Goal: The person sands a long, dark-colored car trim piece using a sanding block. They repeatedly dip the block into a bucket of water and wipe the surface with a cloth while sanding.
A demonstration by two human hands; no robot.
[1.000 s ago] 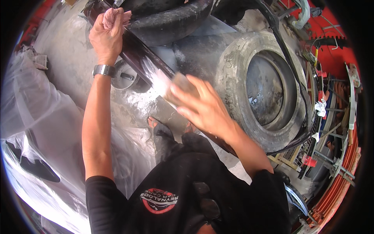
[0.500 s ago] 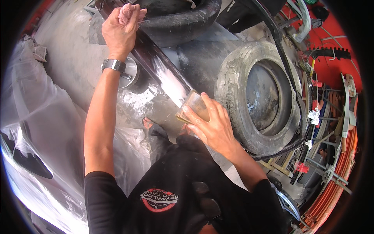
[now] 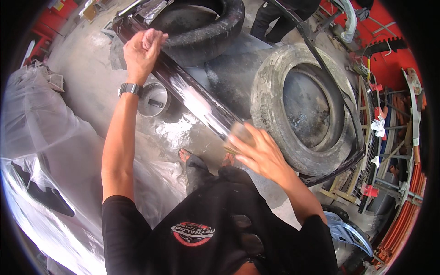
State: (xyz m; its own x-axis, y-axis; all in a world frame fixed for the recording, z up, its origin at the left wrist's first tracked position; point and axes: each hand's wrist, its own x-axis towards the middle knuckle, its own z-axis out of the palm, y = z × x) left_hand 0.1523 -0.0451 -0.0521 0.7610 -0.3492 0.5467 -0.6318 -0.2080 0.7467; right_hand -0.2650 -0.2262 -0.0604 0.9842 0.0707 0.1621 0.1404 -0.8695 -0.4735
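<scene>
A long, dark, glossy car body part slants across in front of me, with a whitish patch along its middle. At its lower right end my right hand is closed on a sanding block, smeared by motion and pressed against the surface. Farther up, my left hand is closed round a crumpled pink cloth, over the upper part of the dark piece. Whether that hand also touches the piece, I cannot tell.
One worn tyre lies to the right and a second tyre at the far side, both beside the body part. A round tin stands near my left wrist. Plastic sheeting drapes the left. Another person's legs show beyond.
My right hand has slid the block down and rightward along the body part, showing more of its surface. The left hand keeps the cloth near the upper part. The whole view has shifted slightly.
</scene>
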